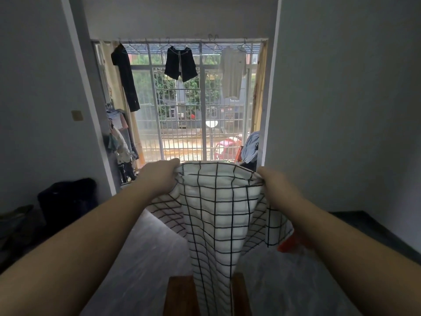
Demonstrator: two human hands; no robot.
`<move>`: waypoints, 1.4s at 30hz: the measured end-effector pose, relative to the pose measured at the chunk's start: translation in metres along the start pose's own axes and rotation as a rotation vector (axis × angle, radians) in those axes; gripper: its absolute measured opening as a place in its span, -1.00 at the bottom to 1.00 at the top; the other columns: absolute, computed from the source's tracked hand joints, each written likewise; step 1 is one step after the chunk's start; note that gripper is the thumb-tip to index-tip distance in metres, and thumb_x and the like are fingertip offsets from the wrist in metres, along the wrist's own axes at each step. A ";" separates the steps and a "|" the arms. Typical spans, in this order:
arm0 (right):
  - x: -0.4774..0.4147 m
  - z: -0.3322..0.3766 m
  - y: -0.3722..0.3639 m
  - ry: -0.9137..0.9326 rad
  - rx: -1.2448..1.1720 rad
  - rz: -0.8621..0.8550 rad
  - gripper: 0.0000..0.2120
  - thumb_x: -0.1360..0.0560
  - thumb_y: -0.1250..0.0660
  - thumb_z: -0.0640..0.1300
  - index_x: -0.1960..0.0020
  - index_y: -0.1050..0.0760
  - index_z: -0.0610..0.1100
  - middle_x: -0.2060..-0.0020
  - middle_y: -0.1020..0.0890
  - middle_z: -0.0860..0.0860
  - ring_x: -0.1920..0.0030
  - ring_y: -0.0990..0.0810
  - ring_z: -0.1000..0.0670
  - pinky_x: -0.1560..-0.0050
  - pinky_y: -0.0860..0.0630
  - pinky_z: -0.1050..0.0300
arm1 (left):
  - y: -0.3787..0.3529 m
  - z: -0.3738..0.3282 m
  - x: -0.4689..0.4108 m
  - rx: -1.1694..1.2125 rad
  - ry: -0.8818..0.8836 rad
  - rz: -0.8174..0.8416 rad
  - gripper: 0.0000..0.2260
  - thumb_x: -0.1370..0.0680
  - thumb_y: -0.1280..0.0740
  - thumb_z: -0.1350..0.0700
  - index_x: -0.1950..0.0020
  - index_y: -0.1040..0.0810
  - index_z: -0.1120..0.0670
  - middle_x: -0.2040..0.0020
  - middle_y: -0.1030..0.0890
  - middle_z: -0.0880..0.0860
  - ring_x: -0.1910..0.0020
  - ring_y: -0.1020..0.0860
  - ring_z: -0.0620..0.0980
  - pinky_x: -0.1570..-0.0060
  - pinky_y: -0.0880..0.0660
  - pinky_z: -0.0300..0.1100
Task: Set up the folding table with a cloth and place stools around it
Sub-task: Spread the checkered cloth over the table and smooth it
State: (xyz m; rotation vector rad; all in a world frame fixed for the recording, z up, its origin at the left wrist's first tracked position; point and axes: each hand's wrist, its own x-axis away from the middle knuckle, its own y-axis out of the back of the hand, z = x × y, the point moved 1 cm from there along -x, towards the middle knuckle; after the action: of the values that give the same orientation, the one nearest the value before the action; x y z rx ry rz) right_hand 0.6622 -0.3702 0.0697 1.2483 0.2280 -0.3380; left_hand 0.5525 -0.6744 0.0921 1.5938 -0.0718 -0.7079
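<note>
At centre frame the left hand (160, 176) and right hand (273, 185), held apart, each pinch the top edge of the checked cloth (216, 213), which hangs soft and light over what may be the wooden table (180, 295), best gripped at its corners.

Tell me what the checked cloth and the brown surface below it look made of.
Checked cloth: soft matte fabric, white with a black grid; it sags and folds between the left hand and right hand. Brown surface: likely wood or wood-look laminate, reddish-brown, faint sheen; too little shows to be sure.
</note>
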 end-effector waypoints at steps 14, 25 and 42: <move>-0.022 0.018 0.003 -0.066 0.104 -0.005 -0.71 -0.57 -0.25 -0.32 -0.21 -0.61 -0.13 -0.11 -0.63 -0.13 -0.03 -0.55 -0.10 0.03 -0.31 0.21 | 0.033 0.056 0.030 -0.062 -0.056 -0.158 -0.89 -0.65 -0.19 0.06 0.05 -0.46 0.00 0.17 -0.55 -0.03 0.20 -0.52 0.04 0.23 -0.51 -0.08; -0.027 0.049 -0.013 -0.083 0.176 0.034 -0.77 -0.57 -0.26 -0.29 -0.19 -0.56 -0.16 -0.11 -0.58 -0.18 -0.01 -0.51 -0.12 0.02 -0.32 0.15 | 0.015 0.124 0.039 0.049 -0.142 0.123 -0.85 -0.58 -0.37 0.01 -0.07 -0.55 0.06 0.07 -0.55 -0.08 0.09 -0.53 -0.01 0.16 -0.35 -0.18; -0.096 0.015 -0.062 0.031 0.304 0.206 -0.84 -0.56 -0.28 -0.33 -0.08 -0.56 -0.18 0.01 -0.60 -0.19 0.12 -0.41 -0.08 0.07 -0.28 0.11 | -0.065 0.200 -0.033 0.050 -0.134 0.243 -0.86 -0.59 -0.34 0.07 -0.14 -0.56 0.02 -0.03 -0.60 0.06 0.02 -0.50 0.04 0.02 -0.47 -0.07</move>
State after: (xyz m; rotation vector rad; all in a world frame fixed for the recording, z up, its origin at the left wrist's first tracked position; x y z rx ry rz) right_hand 0.5499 -0.3893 0.0532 1.5642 0.0739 -0.1785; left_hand 0.4081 -0.8247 0.0494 1.5514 -0.3780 -0.6252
